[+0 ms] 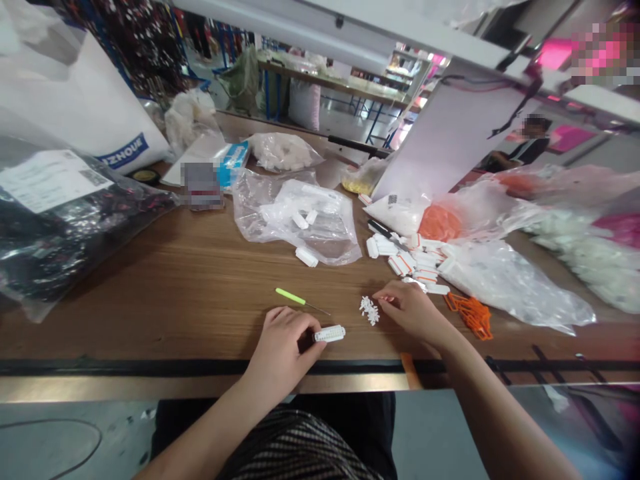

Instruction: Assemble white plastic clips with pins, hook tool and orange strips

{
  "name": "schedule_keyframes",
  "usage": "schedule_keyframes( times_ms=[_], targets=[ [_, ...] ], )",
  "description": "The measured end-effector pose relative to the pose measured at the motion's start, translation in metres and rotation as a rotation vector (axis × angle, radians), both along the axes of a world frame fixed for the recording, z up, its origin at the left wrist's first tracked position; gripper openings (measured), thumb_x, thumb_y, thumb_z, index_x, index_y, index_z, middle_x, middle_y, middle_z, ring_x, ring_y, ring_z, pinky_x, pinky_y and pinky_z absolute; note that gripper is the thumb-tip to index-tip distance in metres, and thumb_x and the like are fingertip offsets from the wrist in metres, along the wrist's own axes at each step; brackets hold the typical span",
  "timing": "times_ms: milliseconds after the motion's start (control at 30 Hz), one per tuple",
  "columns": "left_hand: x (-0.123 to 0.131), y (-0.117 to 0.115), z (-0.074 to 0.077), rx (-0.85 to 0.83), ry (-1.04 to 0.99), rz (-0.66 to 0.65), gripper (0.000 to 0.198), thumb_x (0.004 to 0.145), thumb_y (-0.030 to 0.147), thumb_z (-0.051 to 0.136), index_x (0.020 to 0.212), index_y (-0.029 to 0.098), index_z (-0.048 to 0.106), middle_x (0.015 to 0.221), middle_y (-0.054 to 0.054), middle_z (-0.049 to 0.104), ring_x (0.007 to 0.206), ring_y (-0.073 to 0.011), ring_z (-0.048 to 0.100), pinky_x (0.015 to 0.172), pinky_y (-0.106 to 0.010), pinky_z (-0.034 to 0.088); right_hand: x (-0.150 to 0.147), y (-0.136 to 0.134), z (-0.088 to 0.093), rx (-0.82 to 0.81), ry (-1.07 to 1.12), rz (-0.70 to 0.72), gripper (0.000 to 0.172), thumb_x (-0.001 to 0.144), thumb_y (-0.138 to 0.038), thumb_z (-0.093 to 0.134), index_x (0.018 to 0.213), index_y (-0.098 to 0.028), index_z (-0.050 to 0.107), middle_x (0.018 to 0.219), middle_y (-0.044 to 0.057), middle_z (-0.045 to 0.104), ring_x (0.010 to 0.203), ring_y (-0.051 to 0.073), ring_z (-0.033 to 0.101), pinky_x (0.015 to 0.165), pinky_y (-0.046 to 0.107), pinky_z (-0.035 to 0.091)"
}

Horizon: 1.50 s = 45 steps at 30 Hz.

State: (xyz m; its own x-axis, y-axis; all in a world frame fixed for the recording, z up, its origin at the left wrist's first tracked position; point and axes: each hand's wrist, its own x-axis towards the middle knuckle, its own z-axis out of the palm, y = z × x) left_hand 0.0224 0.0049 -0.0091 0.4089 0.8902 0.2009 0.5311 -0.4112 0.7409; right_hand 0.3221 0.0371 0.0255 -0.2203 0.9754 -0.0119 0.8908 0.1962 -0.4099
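Note:
My left hand (286, 340) pinches a small white plastic connector housing (330, 333) between thumb and fingers, just above the table's front part. Rows of small holes show on the housing's upper face. To the right, my right hand (407, 308) is beside a little pile of tiny white plastic pieces (369, 310). Its thumb and forefinger are drawn together at the pile's edge; whether a piece is between them is too small to tell. A thin pick with a yellow-green handle (290, 296) lies beyond my left hand, its metal tip pointing right.
White housings with orange strips (415, 260) are heaped beyond my right hand, near orange plastic parts (471, 315). A clear bag (320, 227) lies mid-table, with a loose white housing (306, 257) before it. A dark packed bag (75, 220) occupies the left. A person (525, 147) sits far right.

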Motion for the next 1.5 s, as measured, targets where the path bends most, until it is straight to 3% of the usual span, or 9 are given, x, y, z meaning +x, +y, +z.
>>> schedule_keyframes(
  times_ms=[267, 467, 700, 833, 967, 1200, 1333, 1500],
  targets=[
    [0.0, 0.0, 0.0, 0.009, 0.0, 0.006, 0.017, 0.084, 0.018, 0.078, 0.085, 0.023, 0.061, 0.083, 0.005, 0.069, 0.084, -0.0216, 0.062, 0.093, -0.044, 0.037, -0.01, -0.003, 0.001, 0.005, -0.006, -0.046, 0.022, 0.09, -0.033, 0.062, 0.078, -0.024, 0.077, 0.079, 0.002, 0.074, 0.073, 0.018, 0.066, 0.071, 0.032, 0.046],
    [0.0, -0.001, 0.0, 0.006, 0.0, 0.007, 0.017, 0.084, 0.018, 0.077, 0.085, 0.023, 0.061, 0.083, 0.004, 0.07, 0.085, -0.0217, 0.061, 0.093, -0.044, 0.037, -0.021, 0.0, 0.008, -0.014, -0.066, 0.018, 0.019, 0.086, -0.02, 0.06, 0.072, -0.021, 0.073, 0.076, 0.002, 0.073, 0.071, 0.017, 0.065, 0.071, 0.031, 0.044],
    [0.0, 0.0, 0.0, 0.007, -0.007, 0.004, 0.019, 0.084, 0.017, 0.078, 0.085, 0.023, 0.06, 0.083, 0.004, 0.069, 0.085, -0.0212, 0.061, 0.093, -0.044, 0.037, 0.003, 0.013, -0.002, 0.169, -0.246, 0.039, 0.019, 0.089, -0.018, 0.054, 0.078, -0.019, 0.069, 0.083, 0.006, 0.073, 0.081, 0.022, 0.066, 0.082, 0.036, 0.043],
    [0.0, -0.001, 0.0, 0.004, -0.002, -0.001, 0.018, 0.085, 0.018, 0.077, 0.085, 0.023, 0.06, 0.083, 0.004, 0.069, 0.084, -0.021, 0.061, 0.093, -0.044, 0.037, 0.015, 0.011, -0.006, 0.153, -0.151, 0.112, 0.022, 0.092, -0.02, 0.052, 0.088, -0.021, 0.073, 0.096, 0.006, 0.076, 0.088, 0.022, 0.069, 0.085, 0.036, 0.046],
    [0.0, 0.0, 0.0, 0.007, -0.002, 0.002, 0.018, 0.086, 0.02, 0.077, 0.085, 0.023, 0.06, 0.083, 0.004, 0.07, 0.085, -0.0217, 0.061, 0.093, -0.045, 0.038, 0.019, 0.005, -0.007, 0.131, -0.056, -0.052, 0.02, 0.09, -0.027, 0.057, 0.094, -0.022, 0.076, 0.091, 0.005, 0.078, 0.081, 0.021, 0.071, 0.08, 0.033, 0.05],
    [0.0, -0.001, 0.001, 0.006, 0.006, 0.001, 0.017, 0.086, 0.019, 0.076, 0.085, 0.024, 0.059, 0.084, 0.004, 0.07, 0.084, -0.0218, 0.062, 0.093, -0.046, 0.039, 0.0, -0.001, -0.012, 0.121, -0.082, -0.297, 0.027, 0.088, -0.039, 0.061, 0.073, -0.023, 0.077, 0.073, 0.003, 0.077, 0.07, 0.021, 0.068, 0.07, 0.033, 0.044],
    [0.0, -0.001, 0.002, 0.009, 0.011, 0.001, 0.015, 0.087, 0.02, 0.074, 0.085, 0.024, 0.06, 0.085, 0.003, 0.07, 0.084, -0.0216, 0.062, 0.093, -0.046, 0.039, -0.006, 0.001, -0.017, 0.124, -0.043, -0.362, 0.025, 0.084, -0.036, 0.061, 0.07, -0.023, 0.076, 0.071, 0.004, 0.076, 0.068, 0.022, 0.068, 0.07, 0.034, 0.044],
    [0.001, 0.0, 0.004, 0.002, 0.004, -0.001, 0.019, 0.084, 0.017, 0.077, 0.083, 0.023, 0.059, 0.083, 0.004, 0.069, 0.082, -0.0208, 0.062, 0.092, -0.044, 0.039, -0.002, 0.007, -0.021, 0.086, 0.055, -0.37, 0.02, 0.079, -0.036, 0.063, 0.073, -0.022, 0.076, 0.067, 0.002, 0.075, 0.061, 0.02, 0.066, 0.059, 0.03, 0.046]
  ],
)
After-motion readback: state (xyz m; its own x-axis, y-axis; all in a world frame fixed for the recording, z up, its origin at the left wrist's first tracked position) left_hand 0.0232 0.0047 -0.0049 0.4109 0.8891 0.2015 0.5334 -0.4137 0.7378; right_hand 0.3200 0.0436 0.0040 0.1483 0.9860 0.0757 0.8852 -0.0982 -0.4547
